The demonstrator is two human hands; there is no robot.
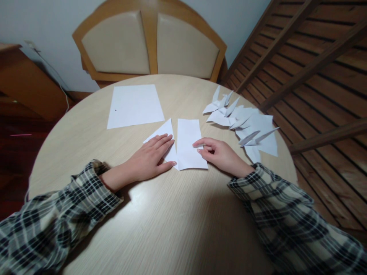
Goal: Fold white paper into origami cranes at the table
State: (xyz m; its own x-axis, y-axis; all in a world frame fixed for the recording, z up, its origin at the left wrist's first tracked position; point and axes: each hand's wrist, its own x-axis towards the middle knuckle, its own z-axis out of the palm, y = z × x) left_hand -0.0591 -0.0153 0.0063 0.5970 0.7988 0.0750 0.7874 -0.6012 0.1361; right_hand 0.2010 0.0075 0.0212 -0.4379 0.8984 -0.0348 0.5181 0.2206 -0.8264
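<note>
My left hand (155, 152) lies flat, palm down, on a white paper folded into a triangle (171, 154); its fingers are stretched out and cover much of the sheet. Just right of that triangle is a narrow rectangular strip of white paper (187, 133), lying on the table with its left edge close beside the triangle. My right hand (219, 154) is at the strip's right edge, with curled fingers and the thumb and index finger close together on the paper there. The undersides of these fingers are hidden.
A larger white sheet (134, 107) with a small dark mark lies at the far left of the round table (160, 214). Several folded paper cranes (222, 114) and a loose sheet (265, 131) sit at the right. Behind the table stands a chair (186, 40); wooden slats (315, 76) rise on the right.
</note>
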